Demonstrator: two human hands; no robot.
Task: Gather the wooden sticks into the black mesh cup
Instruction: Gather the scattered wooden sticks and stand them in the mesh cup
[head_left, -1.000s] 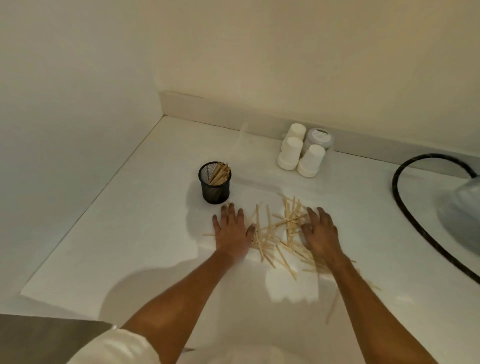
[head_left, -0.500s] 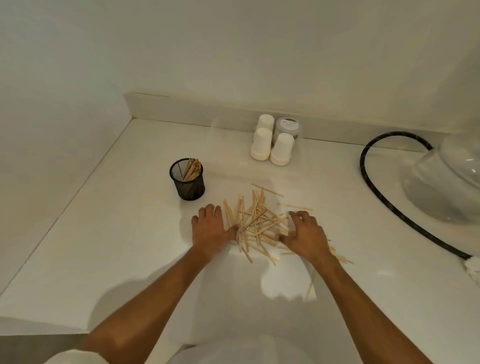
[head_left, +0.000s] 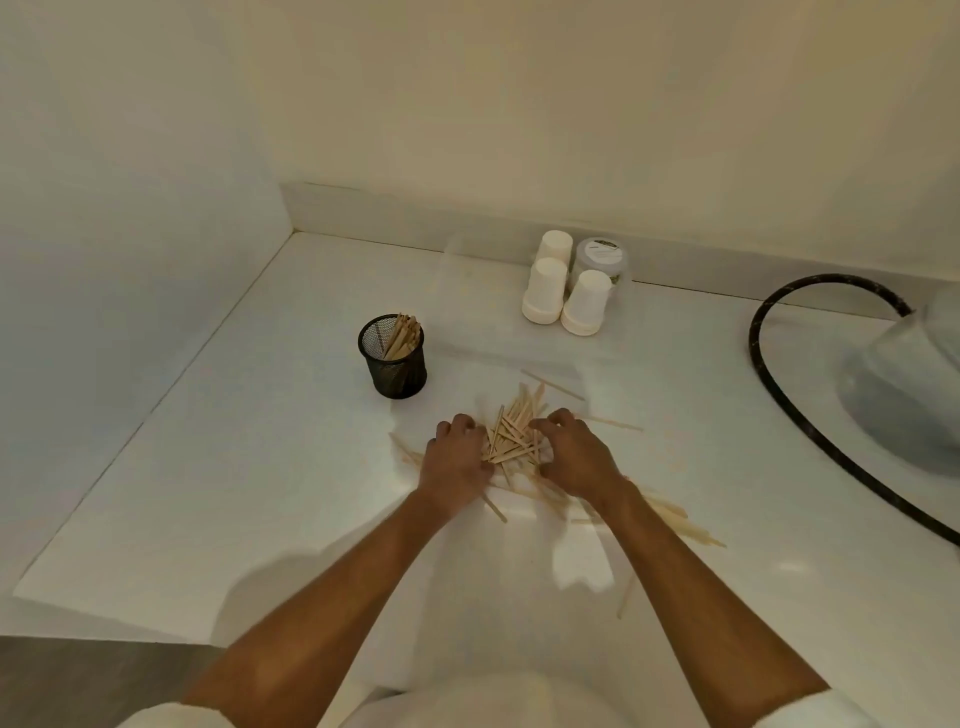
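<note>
A heap of thin wooden sticks (head_left: 511, 434) lies on the white counter (head_left: 260, 478), bunched between my two hands. My left hand (head_left: 454, 460) curls its fingers against the heap's left side. On the right side my right hand (head_left: 574, 454) does the same, fingers bent over the sticks. Loose sticks (head_left: 675, 519) trail out under my right wrist, and a few lie beyond the heap. The black mesh cup (head_left: 393, 358) stands upright to the back left of my left hand, with several sticks leaning inside it.
Three upturned white paper cups (head_left: 566, 296) and a small lidded jar (head_left: 601, 257) stand by the back wall. A black hose (head_left: 769, 374) curves along the right, beside a clear vessel (head_left: 914, 384). The counter's left edge meets a side wall.
Both hands have drawn toward each other and their fingers have curled, squeezing the spread sticks into a tighter heap. The view has shifted.
</note>
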